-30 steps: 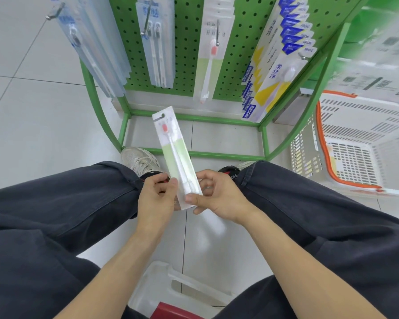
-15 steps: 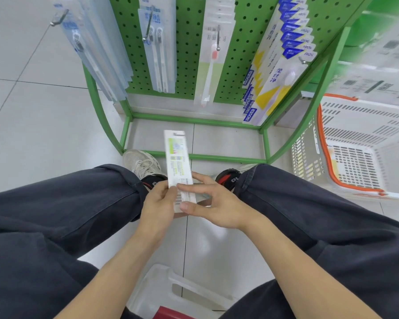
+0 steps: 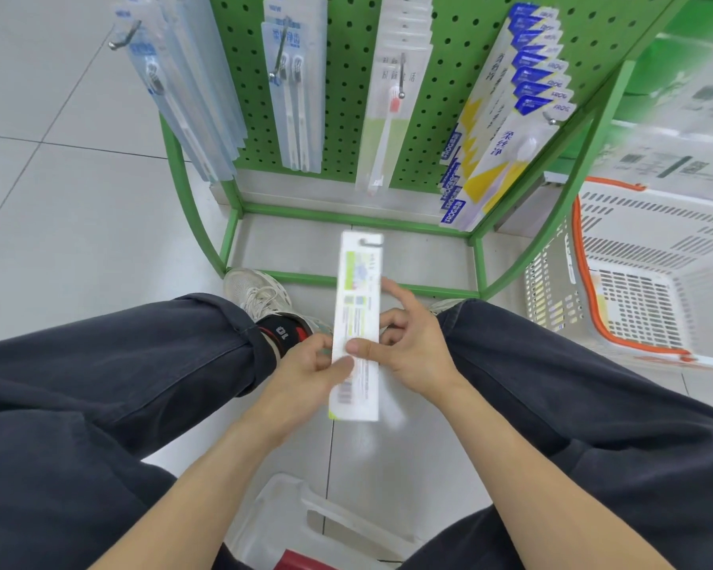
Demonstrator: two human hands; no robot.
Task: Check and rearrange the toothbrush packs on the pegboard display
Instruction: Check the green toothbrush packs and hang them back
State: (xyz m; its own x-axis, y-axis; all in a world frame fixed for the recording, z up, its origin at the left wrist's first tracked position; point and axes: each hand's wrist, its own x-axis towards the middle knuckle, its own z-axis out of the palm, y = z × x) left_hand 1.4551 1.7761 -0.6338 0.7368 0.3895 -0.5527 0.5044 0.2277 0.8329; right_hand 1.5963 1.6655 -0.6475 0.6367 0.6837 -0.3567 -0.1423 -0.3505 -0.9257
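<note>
1. My left hand [image 3: 305,372] pinches the toothbrush pack [image 3: 357,322] by its lower left edge, thumb lying across the printed face.
2. My right hand [image 3: 408,343] holds the same pack from the other side: thumb pressed flat on the card, index finger extended up along its edge, other fingers curled behind.
3. The pack is a long, flat, glossy card, back side up, barcode near my hands, hang slot at the far end.
4. Beyond the hands stands the green perforated pegboard [image 3: 346,55], hung with more packs on metal hooks.
5. Right of my right hand sits a white slotted plastic basket [image 3: 634,281] with an orange rim.
</note>
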